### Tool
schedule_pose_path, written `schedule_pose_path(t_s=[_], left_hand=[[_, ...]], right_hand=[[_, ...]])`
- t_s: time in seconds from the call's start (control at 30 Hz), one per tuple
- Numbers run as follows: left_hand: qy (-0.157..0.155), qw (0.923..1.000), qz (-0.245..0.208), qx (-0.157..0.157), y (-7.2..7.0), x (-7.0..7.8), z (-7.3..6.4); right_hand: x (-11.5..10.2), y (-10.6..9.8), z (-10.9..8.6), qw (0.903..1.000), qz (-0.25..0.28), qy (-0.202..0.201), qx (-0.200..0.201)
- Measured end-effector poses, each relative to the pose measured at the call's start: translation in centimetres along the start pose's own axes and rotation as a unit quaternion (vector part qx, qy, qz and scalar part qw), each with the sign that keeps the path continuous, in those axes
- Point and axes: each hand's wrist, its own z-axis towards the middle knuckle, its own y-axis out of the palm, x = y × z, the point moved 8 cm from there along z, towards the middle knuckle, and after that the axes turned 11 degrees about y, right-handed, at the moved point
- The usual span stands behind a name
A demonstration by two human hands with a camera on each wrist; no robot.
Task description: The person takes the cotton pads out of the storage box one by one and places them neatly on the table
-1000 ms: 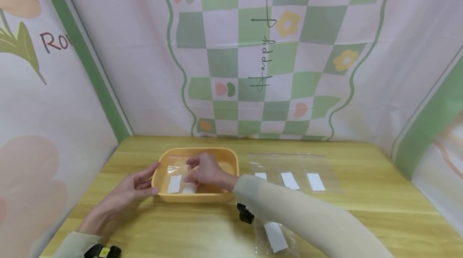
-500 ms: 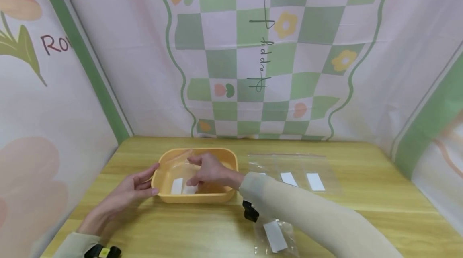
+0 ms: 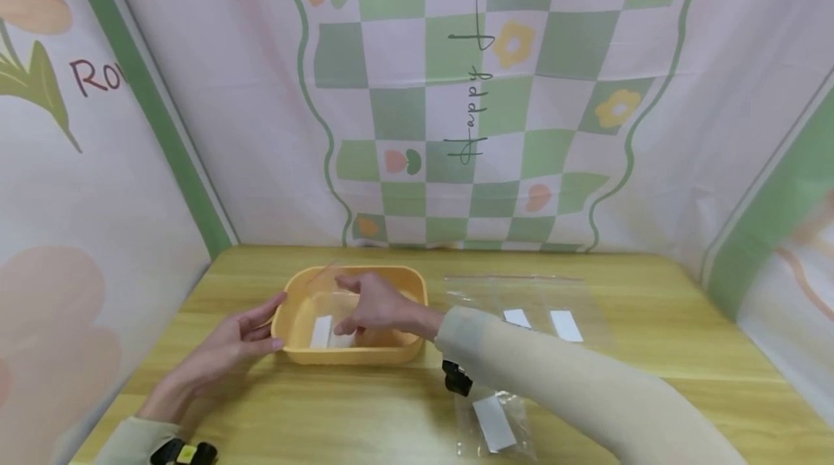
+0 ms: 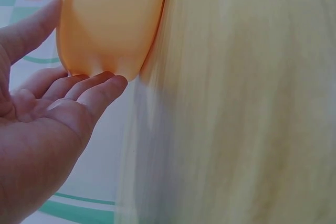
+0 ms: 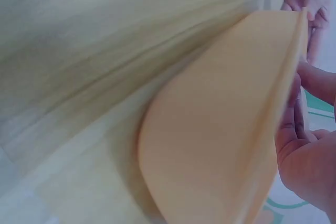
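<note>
An orange plastic tub (image 3: 352,357) stands on the left half of the table. My left hand (image 3: 242,340) braces its left end, fingertips and thumb against the outer wall and rim. In the left wrist view those fingers (image 4: 100,90) are fairly straight. My right hand (image 3: 374,306) reaches inside the tub, fingers bent around a clear zip bag (image 3: 322,332) with white labels. The bag's zip edge tilts up over the far rim. From the right wrist view, the tub's side wall (image 5: 210,119) hides most of the right fingertips and the bag.
Clear zip bags with white labels (image 3: 565,326) lie in a row right of the tub, partly behind my right sleeve (image 3: 554,371). Another labelled bag (image 3: 495,425) lies nearer the front. A patterned curtain (image 3: 456,110) hangs behind the wooden table (image 3: 313,407).
The zip bag in the tub has tilted, its zip edge rising toward the far rim. My right hand and forearm have shifted slightly right. My left hand stays at the tub's end.
</note>
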Motion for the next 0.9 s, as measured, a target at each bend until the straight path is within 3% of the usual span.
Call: schedule_pose_path(t_s=[0.17, 0.5, 0.9], left_hand=[[0.002, 1.0, 0.003, -0.001, 0.0, -0.1, 0.1], [0.006, 1.0, 0.004, -0.001, 0.1, 0.1, 0.0], [0.008, 0.9999, 0.006, -0.003, 0.1, 0.1, -0.1]], right_hand=[[-1.4, -1.1, -0.5, 0.999, -0.03, -0.031, 0.006], [-3.3, -4.0, -3.0, 0.999, -0.008, -0.044, 0.008], [-3.1, -7.8, -7.4, 0.9981, 0.032, -0.053, 0.006]])
